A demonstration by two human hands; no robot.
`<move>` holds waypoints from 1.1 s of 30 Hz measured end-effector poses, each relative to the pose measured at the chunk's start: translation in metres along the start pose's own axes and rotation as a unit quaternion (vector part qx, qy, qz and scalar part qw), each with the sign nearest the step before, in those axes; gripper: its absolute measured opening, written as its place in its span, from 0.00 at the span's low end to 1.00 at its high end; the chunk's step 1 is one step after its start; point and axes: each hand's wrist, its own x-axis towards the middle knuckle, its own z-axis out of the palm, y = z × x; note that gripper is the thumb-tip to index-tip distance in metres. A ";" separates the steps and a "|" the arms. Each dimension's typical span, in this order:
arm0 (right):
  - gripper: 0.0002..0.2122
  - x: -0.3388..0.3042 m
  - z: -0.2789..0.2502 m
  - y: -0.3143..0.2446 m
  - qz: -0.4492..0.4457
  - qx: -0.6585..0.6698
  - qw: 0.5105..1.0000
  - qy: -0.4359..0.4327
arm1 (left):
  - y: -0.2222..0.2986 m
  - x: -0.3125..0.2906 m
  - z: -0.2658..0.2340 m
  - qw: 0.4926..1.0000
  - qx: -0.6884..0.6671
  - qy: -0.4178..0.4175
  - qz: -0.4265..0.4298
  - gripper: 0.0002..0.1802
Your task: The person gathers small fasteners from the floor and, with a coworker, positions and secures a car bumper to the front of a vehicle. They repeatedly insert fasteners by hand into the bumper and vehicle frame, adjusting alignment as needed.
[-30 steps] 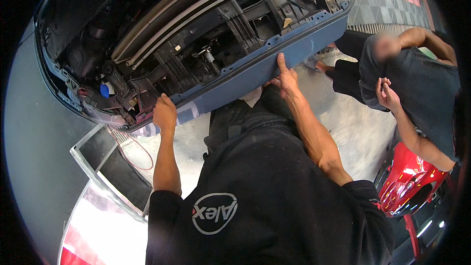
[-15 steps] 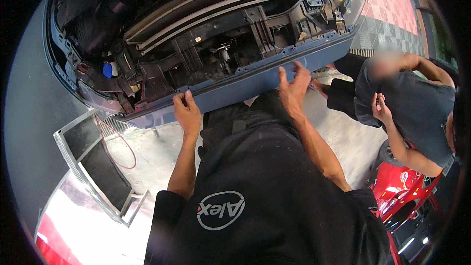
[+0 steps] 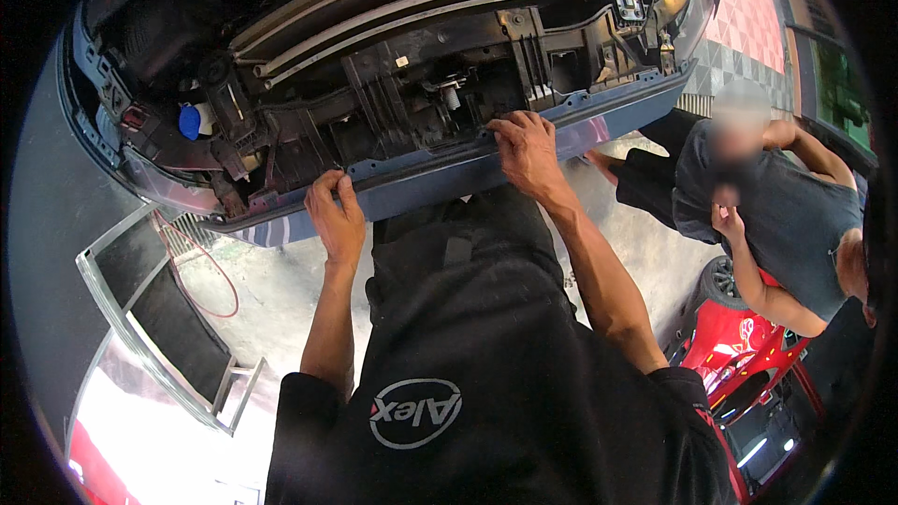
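Observation:
A blue-grey car bumper (image 3: 430,185) runs across in front of me along the open front of a car. My left hand (image 3: 335,223) grips its upper edge left of the middle, thumb and bent fingers pinched over the lip. Farther right, my right hand (image 3: 530,157) has its fingers curled over the same edge, with the fingertips on the dark trim strip behind it. What lies beneath those fingertips is hidden. Just behind the bumper is a black plastic front panel (image 3: 374,93) with a metal latch (image 3: 451,93) at its middle.
A blue reservoir cap (image 3: 190,122) shows in the bay's left side. At left stands a metal-framed step platform (image 3: 131,341), with a red hose (image 3: 223,310) on the floor. To the right, a co-worker (image 3: 786,196) in dark clothes is close to the bumper's end, near a red car (image 3: 739,346).
My right hand has come left and down onto the bumper edge, its spread fingers now curled. My left hand stays on the edge. The view has shifted slightly.

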 end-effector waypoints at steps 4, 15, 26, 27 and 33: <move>0.12 0.000 -0.004 0.000 0.014 0.038 0.999 0.001 | -0.001 0.001 -0.004 0.999 -0.018 -0.025 0.028 0.10; 0.16 0.013 -0.012 -0.001 0.049 0.076 0.994 -0.053 | -0.007 0.001 0.001 0.998 -0.047 -0.040 0.015 0.06; 0.17 0.016 -0.008 -0.002 0.019 0.073 0.997 -0.024 | -0.013 0.002 0.007 0.997 -0.058 -0.041 0.031 0.05; 0.17 0.015 -0.008 -0.002 0.022 0.075 0.997 -0.028 | -0.011 0.003 0.005 0.997 -0.057 -0.047 0.031 0.06; 0.16 0.017 -0.006 -0.001 0.035 0.071 0.996 -0.034 | 0.025 0.027 0.011 0.975 -0.151 -0.154 0.046 0.12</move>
